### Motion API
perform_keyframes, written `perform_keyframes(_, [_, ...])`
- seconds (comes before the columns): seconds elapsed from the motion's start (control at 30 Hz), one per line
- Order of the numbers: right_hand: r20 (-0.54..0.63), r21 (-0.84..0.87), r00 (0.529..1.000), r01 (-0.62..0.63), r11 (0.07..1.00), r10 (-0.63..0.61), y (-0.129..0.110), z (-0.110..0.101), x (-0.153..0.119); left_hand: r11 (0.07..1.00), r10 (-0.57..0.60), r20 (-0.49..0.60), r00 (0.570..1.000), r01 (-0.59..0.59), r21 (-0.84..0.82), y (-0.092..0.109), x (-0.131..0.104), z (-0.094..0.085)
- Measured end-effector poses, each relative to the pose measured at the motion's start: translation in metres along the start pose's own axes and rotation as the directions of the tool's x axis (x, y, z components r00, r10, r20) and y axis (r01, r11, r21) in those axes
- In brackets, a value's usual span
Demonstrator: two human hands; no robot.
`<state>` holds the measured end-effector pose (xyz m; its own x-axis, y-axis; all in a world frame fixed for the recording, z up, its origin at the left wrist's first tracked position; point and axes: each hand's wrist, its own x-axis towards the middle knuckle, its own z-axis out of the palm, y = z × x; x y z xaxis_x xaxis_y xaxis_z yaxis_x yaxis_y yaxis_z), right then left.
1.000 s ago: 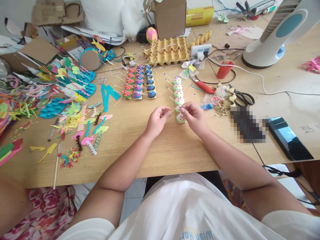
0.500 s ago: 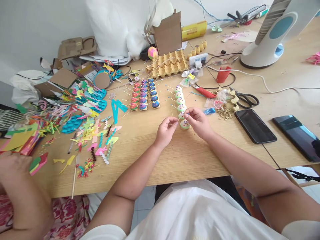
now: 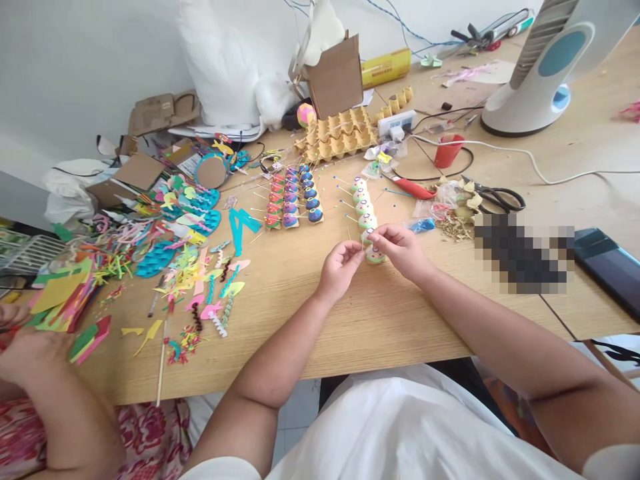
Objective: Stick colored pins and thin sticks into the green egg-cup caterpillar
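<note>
A row of pale green domed pieces [image 3: 365,206] with dots and rings stands in front of me, thin sticks poking out on its left side. At its near end, my left hand [image 3: 343,264] pinches a thin stick. My right hand [image 3: 398,247] is closed beside it, over the row; what its fingertips hold is too small to make out. Farther left stand a red row [image 3: 275,201], a purple row [image 3: 291,198] and a dark blue row [image 3: 311,193] of similar domes, also with thin sticks.
Paper scraps and craft pieces [image 3: 187,273] cover the left side, near another person's arm [image 3: 55,387]. Egg cartons [image 3: 343,133] lie behind the rows. On the right are scissors [image 3: 495,196], a red cup [image 3: 448,151], a phone [image 3: 610,267] and a white fan [image 3: 530,100].
The whole view has shifted, so the table things appear slightly farther right and lower. My hands remain close together at the near end of the green row.
</note>
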<state>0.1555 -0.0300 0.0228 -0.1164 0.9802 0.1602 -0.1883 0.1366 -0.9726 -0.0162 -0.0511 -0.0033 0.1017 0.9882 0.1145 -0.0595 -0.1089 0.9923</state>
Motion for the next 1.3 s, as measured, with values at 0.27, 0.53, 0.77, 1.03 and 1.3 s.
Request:
perform_keyframes(0.27, [0.015, -0.006, 1.0, -0.003, 1.0, 0.003, 0.002, -0.001, 0.001, 0.998, 0.033, 0.033, 0.999, -0.034, 0.048, 0.002, -0.003, -0.001])
perform_keyframes(0.53, [0.126, 0.108, 0.992, -0.014, 0.994, 0.0, 0.003, -0.002, 0.0, 1.0, -0.007, -0.002, 1.0, 0.007, -0.028, 0.004, -0.002, -0.002])
perform_keyframes(0.77, [0.25, -0.005, 0.959, 0.141, 0.99, -0.135, -0.004, -0.001, -0.002, 0.99, -0.039, 0.032, 0.999, 0.043, -0.133, 0.002, -0.004, 0.001])
perform_keyframes(1.03, [-0.051, 0.067, 0.997, 0.066, 0.996, -0.062, -0.007, -0.006, 0.003, 0.898, 0.205, -0.108, 0.973, -0.143, 0.416, -0.006, 0.012, -0.027])
perform_keyframes(1.3, [-0.171, 0.34, 0.975, -0.077, 0.937, 0.142, -0.008, -0.011, 0.013, 0.255, 0.217, 0.169, 0.961, -0.223, 0.941, -0.004, 0.013, -0.032])
